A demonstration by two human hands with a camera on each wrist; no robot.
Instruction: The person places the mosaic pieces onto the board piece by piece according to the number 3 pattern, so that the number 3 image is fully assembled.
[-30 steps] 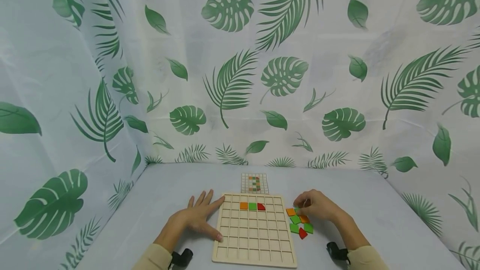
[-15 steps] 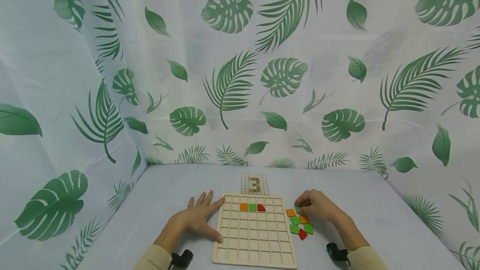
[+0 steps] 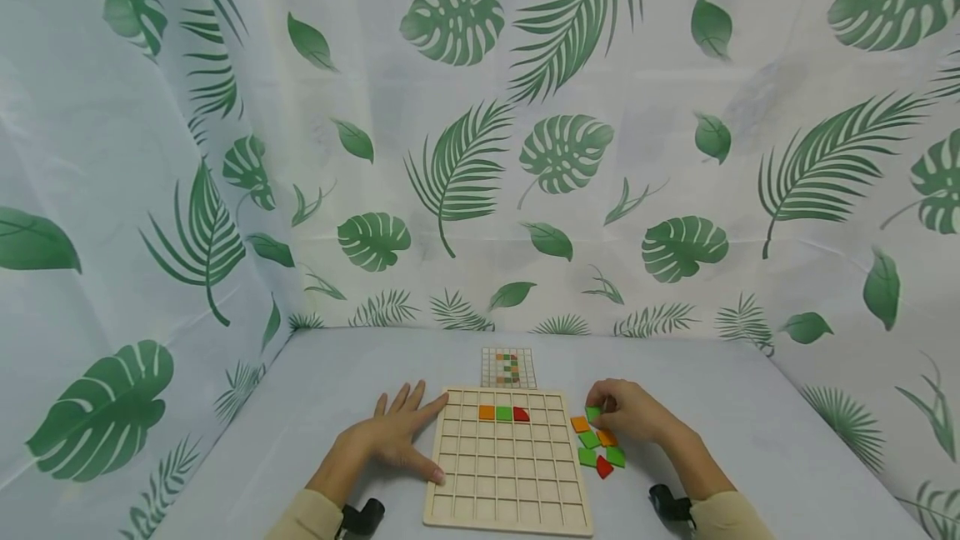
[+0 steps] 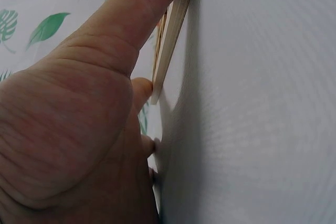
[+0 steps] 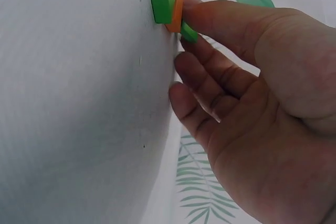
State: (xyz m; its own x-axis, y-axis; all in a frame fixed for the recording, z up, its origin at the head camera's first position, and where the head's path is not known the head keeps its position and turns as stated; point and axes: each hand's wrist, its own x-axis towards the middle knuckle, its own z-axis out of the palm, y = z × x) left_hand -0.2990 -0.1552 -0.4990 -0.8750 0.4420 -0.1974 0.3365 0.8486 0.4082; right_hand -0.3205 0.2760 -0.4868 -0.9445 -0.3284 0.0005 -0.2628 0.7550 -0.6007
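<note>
My left hand (image 3: 397,438) lies with spread fingers at the left edge of a wooden grid board (image 3: 508,490), its thumb and index finger touching the rim. In the left wrist view, the thumb (image 4: 149,6) presses on the board's edge (image 4: 176,32). An orange tile (image 3: 487,412), a green tile (image 3: 504,413) and a red rounded tile (image 3: 521,414) sit side by side in an upper row. Right of the board, my right hand (image 3: 628,410) pinches another green tile (image 3: 593,413) between thumb and fingers; the right wrist view shows part of that green tile (image 5: 189,32).
Loose tiles lie beside the board: an orange tile (image 3: 580,424), a red tile (image 3: 604,467) and several green ones, such as a green tile (image 3: 587,457). A printed pattern card (image 3: 507,367) lies behind the board. Leaf-print cloth (image 3: 465,282) hangs around the table.
The green tile at my right fingertips shows more than before, tilted up slightly. My right hand has barely moved; the left hand stays on the board's edge.
</note>
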